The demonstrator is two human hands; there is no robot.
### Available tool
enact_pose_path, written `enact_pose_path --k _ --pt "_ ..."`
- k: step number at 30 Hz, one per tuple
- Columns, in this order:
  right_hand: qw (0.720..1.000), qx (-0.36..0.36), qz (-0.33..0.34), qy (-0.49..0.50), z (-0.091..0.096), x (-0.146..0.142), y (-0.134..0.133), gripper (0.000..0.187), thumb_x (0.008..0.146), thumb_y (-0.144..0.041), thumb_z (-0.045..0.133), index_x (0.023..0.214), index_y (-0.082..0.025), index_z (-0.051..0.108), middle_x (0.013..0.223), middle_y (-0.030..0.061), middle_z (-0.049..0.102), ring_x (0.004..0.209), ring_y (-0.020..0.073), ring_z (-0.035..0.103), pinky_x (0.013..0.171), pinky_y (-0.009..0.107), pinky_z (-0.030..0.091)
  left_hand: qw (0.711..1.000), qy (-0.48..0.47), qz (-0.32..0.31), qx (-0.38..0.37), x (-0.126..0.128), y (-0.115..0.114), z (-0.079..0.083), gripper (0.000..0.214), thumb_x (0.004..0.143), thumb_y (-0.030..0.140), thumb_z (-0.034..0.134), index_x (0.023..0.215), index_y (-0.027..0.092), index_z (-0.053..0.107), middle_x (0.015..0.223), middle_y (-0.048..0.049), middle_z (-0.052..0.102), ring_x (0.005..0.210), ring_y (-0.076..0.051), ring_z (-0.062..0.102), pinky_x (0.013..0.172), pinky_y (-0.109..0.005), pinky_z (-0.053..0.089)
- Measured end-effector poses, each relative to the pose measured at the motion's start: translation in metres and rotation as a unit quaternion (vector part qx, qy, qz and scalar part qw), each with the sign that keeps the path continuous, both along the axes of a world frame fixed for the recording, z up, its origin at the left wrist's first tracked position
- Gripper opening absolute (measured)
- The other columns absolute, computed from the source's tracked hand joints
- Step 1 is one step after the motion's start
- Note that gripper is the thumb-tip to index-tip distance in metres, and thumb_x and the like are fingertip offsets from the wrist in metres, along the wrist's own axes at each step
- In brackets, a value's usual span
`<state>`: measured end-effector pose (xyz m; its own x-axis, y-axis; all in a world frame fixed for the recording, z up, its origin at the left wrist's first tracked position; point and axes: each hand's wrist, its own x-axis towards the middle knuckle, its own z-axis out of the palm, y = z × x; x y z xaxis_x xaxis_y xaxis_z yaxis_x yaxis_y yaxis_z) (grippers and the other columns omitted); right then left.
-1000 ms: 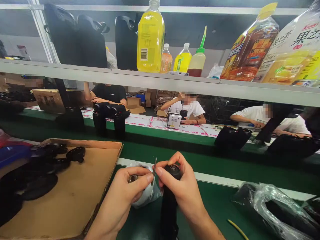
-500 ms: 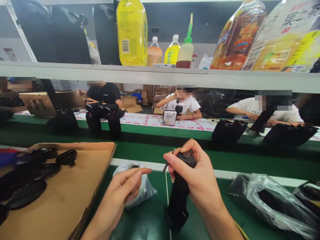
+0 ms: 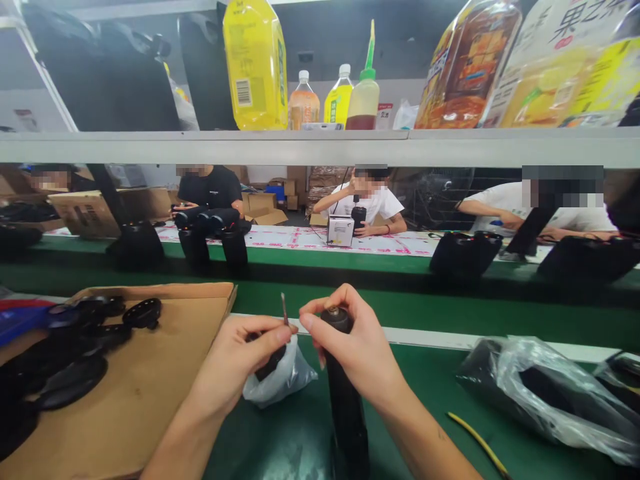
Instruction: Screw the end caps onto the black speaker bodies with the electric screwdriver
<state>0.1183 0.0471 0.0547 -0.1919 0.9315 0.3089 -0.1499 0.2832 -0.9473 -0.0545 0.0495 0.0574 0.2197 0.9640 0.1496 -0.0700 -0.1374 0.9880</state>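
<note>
Item 1: left hand point(image 3: 237, 357), thumb and forefinger pinched together on a thin metal piece point(image 3: 285, 309), which stands up from the fingertips.
Item 2: right hand point(image 3: 357, 343), clamped around the upper end of a black cylindrical body point(image 3: 347, 407); the body runs downward below this grip, a small metal stud point(image 3: 334, 311) at its top.
Item 3: plastic bag point(image 3: 290, 380), behind and just below the left grip, with dark contents.
Item 4: cardboard tray point(image 3: 150, 393), left of the left grip, bearing loose black parts point(image 3: 73, 377).
Item 5: yellow strip point(image 3: 477, 440), right of and below the right grip, on the green bench point(image 3: 295, 443).

Hazards, as judged: the metal piece is slim and pinched near 1 end, so a loosened pinch could drop it into the bag below. The body, gripped near its top, could swing or tilt if bumped low down.
</note>
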Motion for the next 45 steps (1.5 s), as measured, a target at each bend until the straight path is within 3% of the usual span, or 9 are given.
enact_pose_path --k 3,7,10,14,17,20,24,31,45 --pt "0.999 0.009 -0.027 -0.021 -0.013 -0.015 -0.002 0.045 0.084 -0.038 0.071 0.090 -0.009 0.037 0.103 0.0046 0.054 0.070 0.0052 0.052 0.055 0.011 0.043 0.999 -0.048 0.020 -0.005 -0.008 0.002 -0.010 0.031 0.077 0.043 0.073 0.069 0.013 0.074 0.046 0.0072 0.032 0.044 -0.002 0.016 0.043 -0.020 0.009" --pt "0.998 0.026 -0.006 -0.053 -0.024 -0.032 -0.010 0.037 0.085 -0.034 0.071 0.088 -0.009 0.044 0.096 0.0026 0.055 0.084 0.0077 0.054 0.071 0.013 0.044 0.997 -0.073 0.013 -0.020 -0.010 -0.002 -0.017 0.030 0.074 0.041 0.077 0.067 0.012 0.075 0.055 0.0008 0.053 0.045 -0.002 0.021 0.041 -0.018 0.012" --pt "0.997 0.031 0.012 -0.063 -0.026 -0.036 -0.014 0.033 0.082 -0.028 0.072 0.087 -0.009 0.046 0.095 0.0004 0.055 0.082 0.0064 0.052 0.071 0.013 0.042 0.996 -0.086 0.009 -0.030 -0.011 -0.005 -0.019 0.026 0.073 0.041 0.078 0.081 0.016 0.080 0.060 -0.0018 0.062 0.046 -0.003 0.033 0.042 -0.016 0.027" --pt "0.996 0.033 0.008 -0.078 -0.026 -0.038 -0.015 0.030 0.080 -0.024 0.073 0.087 -0.010 0.049 0.092 -0.0010 0.054 0.082 0.0060 0.052 0.070 0.012 0.040 0.995 -0.095 0.002 -0.040 -0.014 -0.007 -0.019 0.025 0.069 0.037 0.082 0.085 0.018 0.082 0.073 -0.0064 0.071 0.068 -0.014 0.058 0.066 -0.022 0.049" --pt "0.995 0.039 -0.001 -0.096 -0.028 -0.041 -0.016 0.027 0.079 -0.024 0.073 0.091 -0.011 0.053 0.093 -0.0007 0.054 0.084 0.0071 0.052 0.072 0.013 0.040 0.994 -0.094 0.002 -0.053 -0.014 -0.007 -0.020 0.023 0.069 0.038 0.082 0.082 0.019 0.081 0.068 -0.0048 0.069 0.062 -0.012 0.056 0.058 -0.021 0.046" --pt "0.993 0.042 -0.026 -0.111 -0.029 -0.046 -0.018 0.025 0.080 -0.026 0.070 0.091 -0.011 0.053 0.092 0.0001 0.054 0.084 0.0084 0.052 0.070 0.015 0.039 0.994 -0.084 0.002 -0.071 -0.015 -0.008 -0.022 0.029 0.068 0.044 0.081 0.069 0.015 0.079 0.053 -0.0005 0.056 0.044 -0.005 0.036 0.040 -0.017 0.027" --pt "0.990 0.053 -0.029 -0.125 -0.030 -0.049 -0.020 0.025 0.080 -0.027 0.070 0.090 -0.011 0.053 0.092 0.0000 0.053 0.085 0.0088 0.051 0.071 0.016 0.040 0.995 -0.073 0.014 -0.066 -0.017 -0.012 -0.023 0.033 0.066 0.044 0.082 0.062 0.012 0.076 0.049 0.0022 0.046 0.044 -0.003 0.024 0.039 -0.018 0.016" --pt "0.988 0.066 -0.024 -0.135 -0.036 -0.049 -0.020 0.027 0.078 -0.023 0.072 0.090 -0.012 0.050 0.093 -0.0008 0.052 0.085 0.0080 0.048 0.072 0.016 0.038 0.997 -0.049 0.028 -0.050 -0.024 -0.019 -0.022 0.029 0.067 0.038 0.082 0.054 0.013 0.072 0.049 0.0015 0.044 0.049 -0.006 0.027 0.043 -0.020 0.021" --pt "0.988 0.073 -0.021 -0.133 -0.035 -0.051 -0.021 0.028 0.082 -0.032 0.069 0.091 -0.012 0.051 0.090 -0.0010 0.053 0.079 0.0067 0.050 0.067 0.015 0.036 0.998 -0.034 0.045 -0.032 -0.027 -0.018 -0.016 0.017 0.058 0.025 0.088 0.059 0.013 0.076 0.058 -0.0037 0.064 0.059 -0.011 0.052 0.055 -0.021 0.041"
